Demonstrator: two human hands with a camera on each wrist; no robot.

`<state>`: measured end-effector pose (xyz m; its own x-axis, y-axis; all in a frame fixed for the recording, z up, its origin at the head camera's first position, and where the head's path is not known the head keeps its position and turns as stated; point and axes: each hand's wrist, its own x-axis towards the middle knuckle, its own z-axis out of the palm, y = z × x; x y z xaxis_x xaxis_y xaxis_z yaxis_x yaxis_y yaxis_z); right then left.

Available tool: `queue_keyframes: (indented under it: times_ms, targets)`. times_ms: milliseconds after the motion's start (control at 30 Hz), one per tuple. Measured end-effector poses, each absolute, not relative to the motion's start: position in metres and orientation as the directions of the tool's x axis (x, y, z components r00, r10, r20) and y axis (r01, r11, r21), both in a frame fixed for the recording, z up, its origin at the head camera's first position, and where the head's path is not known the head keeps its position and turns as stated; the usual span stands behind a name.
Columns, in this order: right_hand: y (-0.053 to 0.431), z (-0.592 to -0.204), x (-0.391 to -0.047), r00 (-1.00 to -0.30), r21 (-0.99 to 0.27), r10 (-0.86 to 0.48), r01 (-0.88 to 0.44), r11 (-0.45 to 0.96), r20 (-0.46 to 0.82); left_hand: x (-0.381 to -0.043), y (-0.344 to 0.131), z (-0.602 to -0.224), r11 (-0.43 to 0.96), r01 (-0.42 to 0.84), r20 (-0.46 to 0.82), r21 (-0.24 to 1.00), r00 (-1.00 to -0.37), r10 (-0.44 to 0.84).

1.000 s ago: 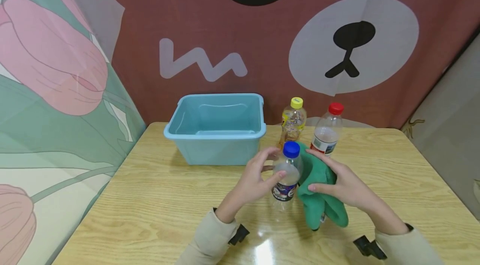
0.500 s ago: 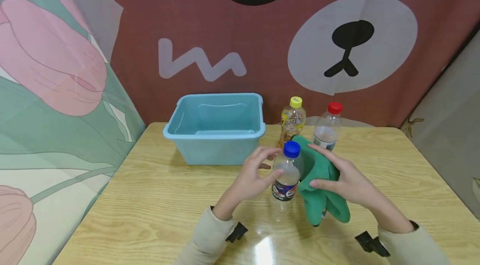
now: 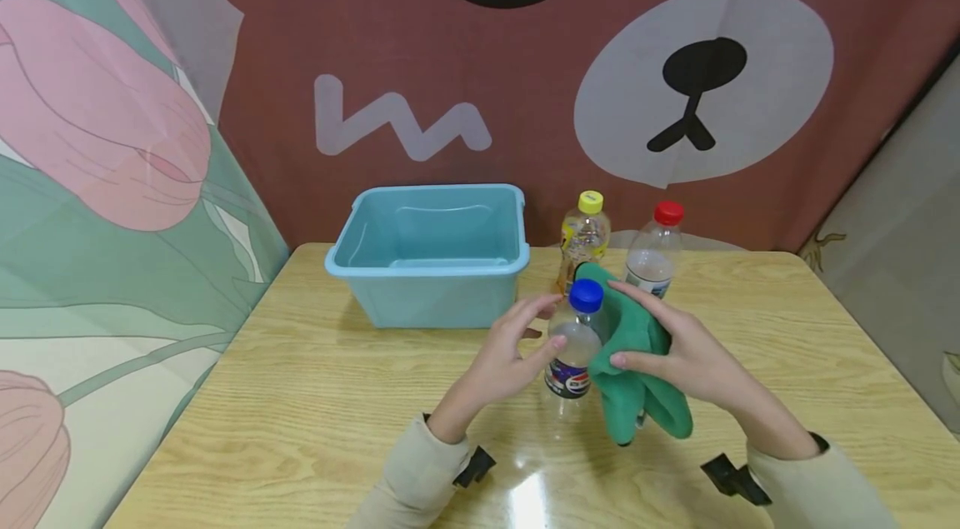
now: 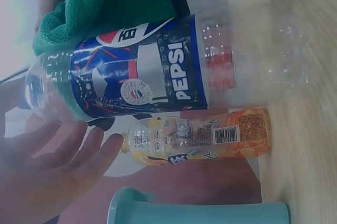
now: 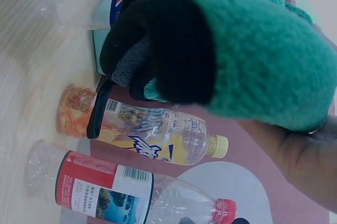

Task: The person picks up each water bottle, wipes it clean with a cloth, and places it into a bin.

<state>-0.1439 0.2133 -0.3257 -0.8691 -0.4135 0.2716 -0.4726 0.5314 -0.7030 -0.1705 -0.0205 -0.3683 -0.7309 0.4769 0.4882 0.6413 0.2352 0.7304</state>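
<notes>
A clear plastic Pepsi bottle (image 3: 567, 379) with a blue cap stands upright on the table. My left hand (image 3: 506, 354) holds it from the left, thumb in front and fingers behind, around its upper part; the left wrist view shows the label of the Pepsi bottle (image 4: 137, 71) uncovered. My right hand (image 3: 690, 354) grips a folded green cloth (image 3: 630, 337) that lies against the bottle's right side. In the right wrist view the fleecy green cloth (image 5: 263, 60) has a black edging and a white tag. The cloth hides part of the right fingers.
A light blue bin (image 3: 427, 296) stands at the back left of the wooden table (image 3: 300, 412). Behind the cloth are a yellow-capped drink bottle (image 3: 585, 237) and a red-capped water bottle (image 3: 652, 254). A patterned curtain (image 3: 525, 96) hangs beyond the back edge.
My right hand has shifted the green cloth slightly up, then left, closer against the Pepsi bottle. My left hand and that bottle stay almost where they were.
</notes>
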Motion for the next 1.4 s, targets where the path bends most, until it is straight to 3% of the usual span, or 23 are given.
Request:
queue_keyframes:
  times_ms: [300,800,1400]
  targets:
    - [0.204,-0.319,-0.143,-0.862,-0.706,-0.435,-0.477,0.523,0.260,-0.171,-0.019,-0.370,0.194,0.653,0.497,0.732,-0.706,0.504]
    - [0.198,-0.319,-0.147,-0.879,-0.718,-0.437,-0.430,0.548,0.193,-0.168,-0.015,-0.367,0.223,0.615,0.443,0.757,-0.732,0.517]
    - [0.208,-0.360,-0.157,-0.895,-0.823,-0.435,-0.322,0.468,0.102,-0.169,-0.013,-0.369,0.226,0.601,0.431,0.767,-0.742,0.513]
